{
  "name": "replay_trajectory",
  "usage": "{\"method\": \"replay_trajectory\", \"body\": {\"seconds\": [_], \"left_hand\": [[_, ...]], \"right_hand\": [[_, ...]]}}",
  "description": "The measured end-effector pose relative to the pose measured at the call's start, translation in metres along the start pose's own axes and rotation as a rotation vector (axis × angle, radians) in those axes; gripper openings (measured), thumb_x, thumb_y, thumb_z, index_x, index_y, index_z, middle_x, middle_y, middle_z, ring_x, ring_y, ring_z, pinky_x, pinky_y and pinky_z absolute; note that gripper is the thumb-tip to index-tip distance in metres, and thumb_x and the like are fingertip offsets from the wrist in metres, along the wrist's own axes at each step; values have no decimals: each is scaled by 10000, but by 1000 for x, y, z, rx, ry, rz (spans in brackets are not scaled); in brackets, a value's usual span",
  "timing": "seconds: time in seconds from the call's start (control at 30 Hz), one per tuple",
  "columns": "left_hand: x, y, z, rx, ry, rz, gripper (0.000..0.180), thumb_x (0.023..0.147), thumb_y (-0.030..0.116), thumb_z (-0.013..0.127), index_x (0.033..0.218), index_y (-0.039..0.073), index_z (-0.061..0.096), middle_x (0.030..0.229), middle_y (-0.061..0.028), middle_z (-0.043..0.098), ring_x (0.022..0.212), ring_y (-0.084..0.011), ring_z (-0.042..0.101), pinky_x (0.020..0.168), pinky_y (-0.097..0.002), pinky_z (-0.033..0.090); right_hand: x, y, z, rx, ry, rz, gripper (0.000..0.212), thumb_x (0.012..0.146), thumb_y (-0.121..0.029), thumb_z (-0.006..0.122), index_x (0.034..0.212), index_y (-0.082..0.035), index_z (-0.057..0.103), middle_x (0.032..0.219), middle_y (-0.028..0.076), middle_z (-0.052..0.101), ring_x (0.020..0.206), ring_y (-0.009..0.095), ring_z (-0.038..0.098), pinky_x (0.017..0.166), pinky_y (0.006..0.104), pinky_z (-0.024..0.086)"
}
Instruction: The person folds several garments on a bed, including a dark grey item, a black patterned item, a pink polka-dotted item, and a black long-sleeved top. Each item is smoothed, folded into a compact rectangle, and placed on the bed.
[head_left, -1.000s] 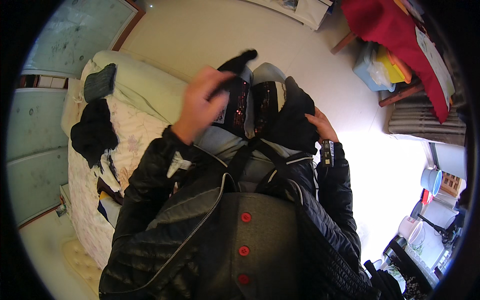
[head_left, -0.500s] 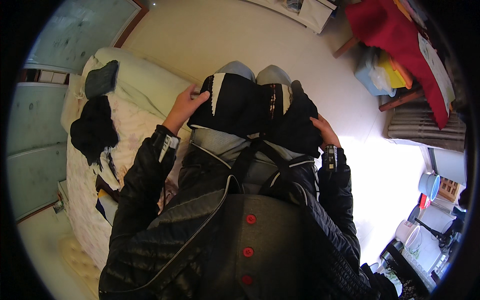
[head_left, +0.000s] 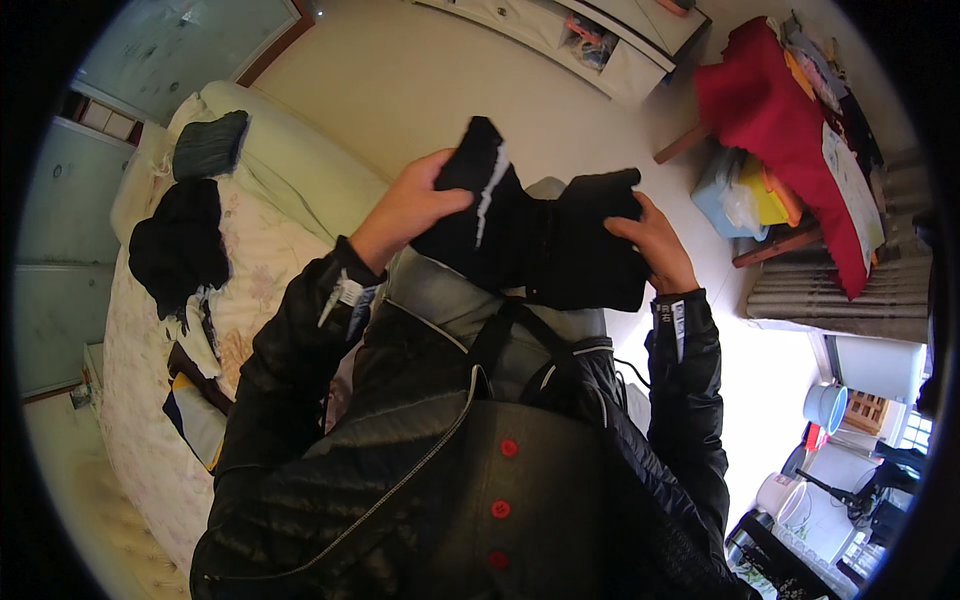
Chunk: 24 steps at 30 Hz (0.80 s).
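A black cloth garment point(head_left: 580, 240) with a strip of white trim is stretched between my hands, lifted over my grey-trousered lap. My left hand point(head_left: 415, 205) grips its left side, the thumb on top close to the white strip. On the right side, my right hand point(head_left: 655, 245) pinches the cloth with the thumb on top and the fingers behind. Both sides of the garment rise toward the far end, and its middle dips. Which kind of garment it is, I cannot tell.
To my left is a bed point(head_left: 265, 270) with a dark folded cloth point(head_left: 210, 143), a black garment point(head_left: 180, 245) and other clothes. At the far right, a red cloth point(head_left: 755, 100) drapes a wooden-legged table above plastic bins point(head_left: 735, 195). A white cabinet point(head_left: 630, 80) stands ahead.
Both hands have raised the garment off my lap and its sides now tilt up. My left hand has moved to the right and my grip shows thumbs on top.
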<state>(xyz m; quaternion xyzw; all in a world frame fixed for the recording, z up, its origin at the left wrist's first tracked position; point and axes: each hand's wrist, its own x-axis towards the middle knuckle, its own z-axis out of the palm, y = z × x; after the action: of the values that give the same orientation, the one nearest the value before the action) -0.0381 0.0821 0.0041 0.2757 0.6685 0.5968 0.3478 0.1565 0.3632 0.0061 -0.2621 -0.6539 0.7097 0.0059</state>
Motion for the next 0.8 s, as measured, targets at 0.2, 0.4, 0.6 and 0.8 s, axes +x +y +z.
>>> {"method": "replay_trajectory", "body": {"seconds": [0.2, 0.4, 0.6, 0.8], "left_hand": [[18, -4, 48, 36, -85, 47, 314, 990, 135, 529, 1271, -1, 561, 1115, -62, 643, 992, -120, 615, 838, -274, 521], [-27, -23, 42, -743, 153, -56, 393, 1049, 291, 482, 1362, 53, 479, 1239, -87, 597, 1047, -158, 629, 857, -281, 549], [-57, -58, -12, -552, 300, -81, 343, 1041, 298, 431, 1245, 67, 582, 1115, -62, 662, 1001, -163, 654, 873, -310, 552], [-100, -86, -37, -827, 402, -179, 578, 1035, 544, 407, 1377, 91, 516, 1270, -91, 625, 1117, -185, 632, 945, -328, 525]], "right_hand": [[24, -47, 103, 20, -155, -157, 499, 973, -343, 610, 1278, 40, 514, 1021, 107, 634, 878, 181, 645, 751, 302, 549], [32, -61, 141, 369, -498, -54, 544, 1055, -453, 432, 1282, 36, 499, 978, 117, 587, 800, 204, 637, 679, 323, 560], [52, -1, 199, 544, -589, -127, 402, 1027, -185, 476, 1376, 10, 439, 1109, 135, 593, 781, 153, 630, 662, 275, 537], [69, 30, 247, 628, -692, 49, 533, 968, -61, 530, 1460, 4, 336, 1427, 221, 453, 1081, 294, 633, 923, 410, 523]]}}
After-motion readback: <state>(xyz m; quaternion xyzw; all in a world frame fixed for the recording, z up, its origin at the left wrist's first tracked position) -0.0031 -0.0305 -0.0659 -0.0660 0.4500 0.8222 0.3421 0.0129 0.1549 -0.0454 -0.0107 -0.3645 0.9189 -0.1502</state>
